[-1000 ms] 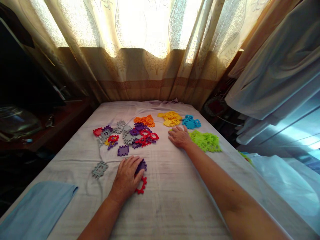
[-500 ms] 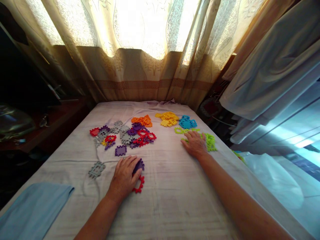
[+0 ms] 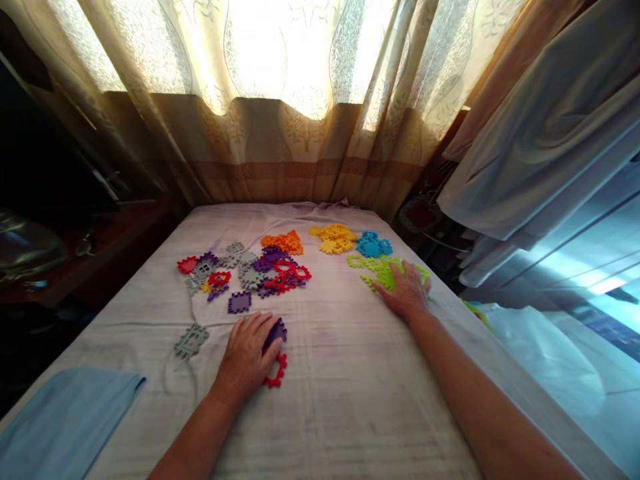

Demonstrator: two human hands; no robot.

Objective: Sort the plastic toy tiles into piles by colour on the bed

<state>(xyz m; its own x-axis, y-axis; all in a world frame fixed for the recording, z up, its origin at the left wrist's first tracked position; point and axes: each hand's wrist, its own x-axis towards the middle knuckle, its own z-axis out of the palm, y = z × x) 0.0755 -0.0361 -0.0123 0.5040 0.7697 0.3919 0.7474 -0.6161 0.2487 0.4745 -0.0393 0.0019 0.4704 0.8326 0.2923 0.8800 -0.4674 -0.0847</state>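
Observation:
My left hand (image 3: pixel 246 357) lies over a purple interlocking toy piece (image 3: pixel 277 329) and a red notched piece (image 3: pixel 278 373), its fingers stretched out and covering part of both. Far to the right, my right hand (image 3: pixel 407 291) rests with spread fingers on a pile of lime green interlocking pieces (image 3: pixel 385 270), hiding some of them. Beyond my left hand lies a flat purple square piece (image 3: pixel 240 302). A grey square frame piece (image 3: pixel 191 341) sits to its left.
A mixed heap of red pieces (image 3: pixel 285 268), grey and purple ones spreads across the left middle. Orange pieces (image 3: pixel 283 243), yellow pieces (image 3: pixel 335 239) and blue pieces (image 3: pixel 373 245) form separate piles at the back. Blue cloth (image 3: pixel 70 413) covers the near left corner.
My right hand has slid right across the green pile, uncovering green pieces on its left side. The left hand has stayed over the purple and red pieces.

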